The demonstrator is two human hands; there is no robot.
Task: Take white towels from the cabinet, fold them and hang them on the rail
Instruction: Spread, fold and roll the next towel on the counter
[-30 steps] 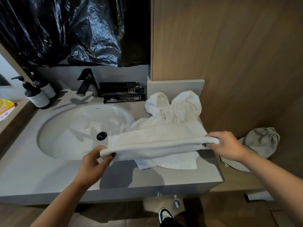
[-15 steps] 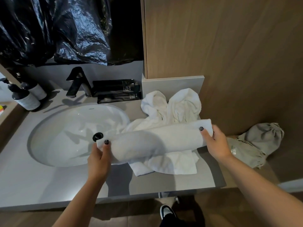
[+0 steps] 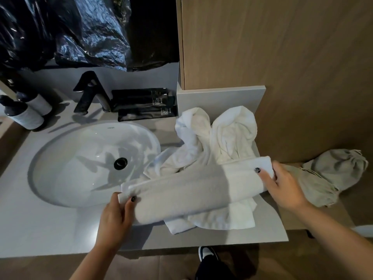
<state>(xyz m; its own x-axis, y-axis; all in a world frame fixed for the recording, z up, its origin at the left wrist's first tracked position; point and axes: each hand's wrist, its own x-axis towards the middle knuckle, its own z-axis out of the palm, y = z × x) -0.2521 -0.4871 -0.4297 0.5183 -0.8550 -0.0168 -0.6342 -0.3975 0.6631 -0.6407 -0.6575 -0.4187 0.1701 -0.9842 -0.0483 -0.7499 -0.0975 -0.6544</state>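
Folded towel (image 3: 193, 190): a long white band, lying across the counter (image 3: 50, 229) over a heap of loose white towels (image 3: 214, 138), just right of the sink (image 3: 84, 164).
Long axis: runs from lower left to upper right, the left end near the sink rim, the right end near the counter's right edge.
Left hand (image 3: 115, 217): at the towel's left end, thumb on top and fingers (image 3: 132, 201) pinching the corner layers.
Right hand (image 3: 286, 188): at the right end, thumb on top of the fold and the other fingers curled under the edge, gripping it.
Which way the towel lies from the fingers: between the two hands, stretched end to end; neither hand is nearer, each holds its own end.
Step in hand, as a judgement: a lengthwise fold looks done, so the next move likely brings one end over to the other, or lifts the band whole.
Rail: not in view, so I cannot tell which way the towel must travel.
Risk: the loose towels underneath touch the band and could drag along on a lift.
Beside: a grey cloth bag (image 3: 333, 172) lies on a lower ledge just right of the right hand.
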